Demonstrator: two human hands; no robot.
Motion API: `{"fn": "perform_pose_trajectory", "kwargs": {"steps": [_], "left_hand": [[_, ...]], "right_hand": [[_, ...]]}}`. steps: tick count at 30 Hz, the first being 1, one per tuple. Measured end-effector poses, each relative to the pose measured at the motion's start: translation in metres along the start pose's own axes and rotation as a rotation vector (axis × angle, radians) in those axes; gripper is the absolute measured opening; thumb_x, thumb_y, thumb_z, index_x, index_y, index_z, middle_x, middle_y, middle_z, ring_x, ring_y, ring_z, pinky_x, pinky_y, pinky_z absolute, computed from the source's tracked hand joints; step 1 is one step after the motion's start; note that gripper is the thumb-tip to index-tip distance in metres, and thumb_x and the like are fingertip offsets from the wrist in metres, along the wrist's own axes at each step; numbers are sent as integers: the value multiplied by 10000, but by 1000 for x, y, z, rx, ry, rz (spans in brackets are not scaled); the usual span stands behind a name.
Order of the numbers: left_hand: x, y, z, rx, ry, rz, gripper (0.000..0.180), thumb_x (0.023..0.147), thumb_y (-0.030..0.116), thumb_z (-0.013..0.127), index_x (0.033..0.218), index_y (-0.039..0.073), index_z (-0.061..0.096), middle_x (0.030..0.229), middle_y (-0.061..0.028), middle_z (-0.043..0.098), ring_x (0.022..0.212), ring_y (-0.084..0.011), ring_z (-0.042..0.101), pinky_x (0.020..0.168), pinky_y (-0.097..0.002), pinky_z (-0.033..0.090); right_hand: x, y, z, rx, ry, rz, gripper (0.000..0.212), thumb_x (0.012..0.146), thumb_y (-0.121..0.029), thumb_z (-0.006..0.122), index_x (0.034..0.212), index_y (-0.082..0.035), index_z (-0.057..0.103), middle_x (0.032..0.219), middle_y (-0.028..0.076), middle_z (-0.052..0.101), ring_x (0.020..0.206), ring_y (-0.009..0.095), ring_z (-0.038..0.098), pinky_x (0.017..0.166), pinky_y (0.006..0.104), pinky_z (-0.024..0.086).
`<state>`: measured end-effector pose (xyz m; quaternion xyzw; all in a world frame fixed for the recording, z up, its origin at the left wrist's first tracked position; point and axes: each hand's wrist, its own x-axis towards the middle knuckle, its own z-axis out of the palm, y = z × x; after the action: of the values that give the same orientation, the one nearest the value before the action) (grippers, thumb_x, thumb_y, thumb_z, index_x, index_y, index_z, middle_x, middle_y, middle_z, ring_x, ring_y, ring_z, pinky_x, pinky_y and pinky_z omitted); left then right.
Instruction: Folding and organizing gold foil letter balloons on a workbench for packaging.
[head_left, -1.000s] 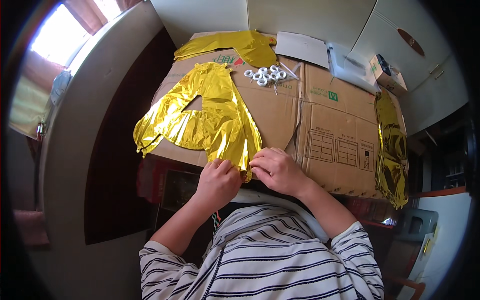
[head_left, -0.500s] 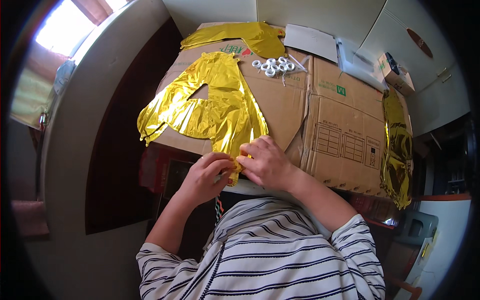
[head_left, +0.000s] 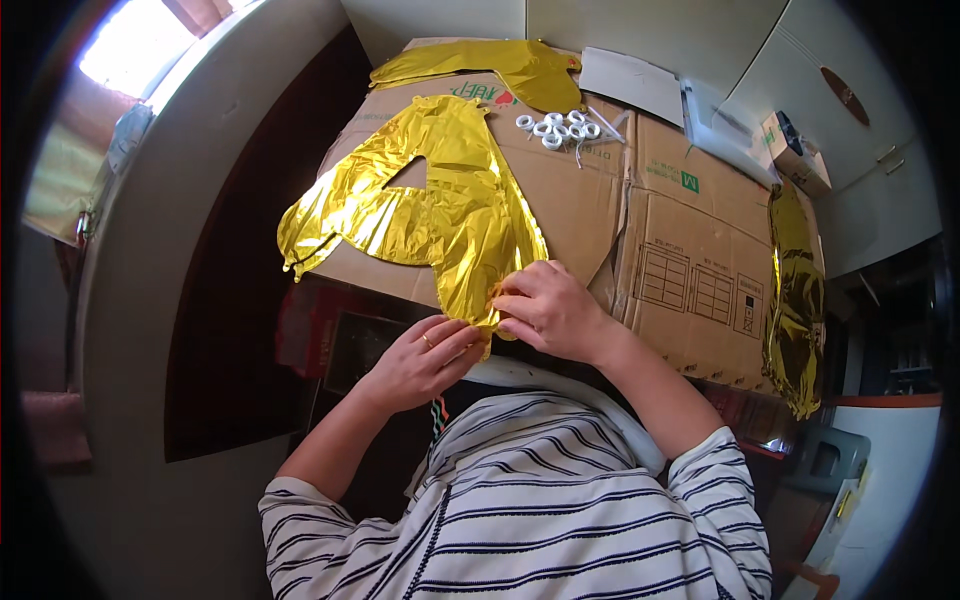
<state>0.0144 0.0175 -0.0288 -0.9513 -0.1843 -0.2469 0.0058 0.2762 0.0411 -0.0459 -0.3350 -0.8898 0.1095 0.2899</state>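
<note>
Glossy, crinkled foil letter (head_left: 465, 205), matt cardboard (head_left: 575, 210), matt cloth shirt (head_left: 560, 510), smooth paper-like sheet (head_left: 632, 86)

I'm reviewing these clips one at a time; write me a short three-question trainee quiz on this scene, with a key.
1. True or false: the left hand and the right hand both touch the gold foil with the hole.

2. Where do the small white rolls lie?
A) on the foil with the hole
B) on the cardboard
C) in the person's lap

3. Fill in: a finger ring shows on the ____ hand.

Key: 1. True. 2. B. 3. left.
</note>
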Motion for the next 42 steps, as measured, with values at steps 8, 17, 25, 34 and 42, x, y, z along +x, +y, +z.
{"fn": "perform_pose_trajectory", "kwargs": {"steps": [8, 17, 25, 34, 42], "left_hand": [[-4, -8, 2, -303, 26, -276, 236, 810, 11, 746, 1046, 21, 733, 1040, -93, 707, 985, -269, 703, 849, -362, 586], [39, -27, -25, -792, -363, -1061, 151, 823, 60, 825, 893, -28, 724, 780, -26, 705, 729, -66, 623, 656, -243, 511], [32, -67, -9, -1130, -382, -1053, 212, 877, 194, 821, 865, 20, 700, 720, 0, 676, 643, -59, 591, 585, -218, 449], [47, -68, -16, -1118, -148, -1253, 274, 960, 270, 743, 898, 11, 681, 732, 4, 664, 581, -52, 589, 539, -209, 438], [55, -82, -1, -935, 131, -1132, 263, 993, 264, 699, 980, 7, 645, 770, -21, 693, 642, -62, 611, 571, -208, 444]], "right_hand": [[-2, -3, -2, -12, 7, 20, 311, 807, -244, 784, 1074, -101, 711, 1079, 61, 634, 1056, 274, 585, 959, 420, 446], [-3, -5, -1, 22, 54, 67, 345, 804, -220, 778, 1113, -90, 700, 1116, 83, 630, 1070, 277, 588, 962, 425, 455], [-10, -36, -4, -124, 222, -83, 333, 788, -194, 766, 1088, -69, 691, 1010, 60, 585, 961, 250, 568, 907, 419, 456], [-18, -41, 17, -316, 82, -67, 361, 798, -222, 748, 1118, -59, 713, 1077, 45, 575, 1029, 229, 523, 942, 397, 419], [-19, -47, 22, -374, 189, -41, 356, 778, -228, 761, 1082, -49, 713, 1217, 88, 577, 1189, 262, 498, 1077, 447, 387]]}}
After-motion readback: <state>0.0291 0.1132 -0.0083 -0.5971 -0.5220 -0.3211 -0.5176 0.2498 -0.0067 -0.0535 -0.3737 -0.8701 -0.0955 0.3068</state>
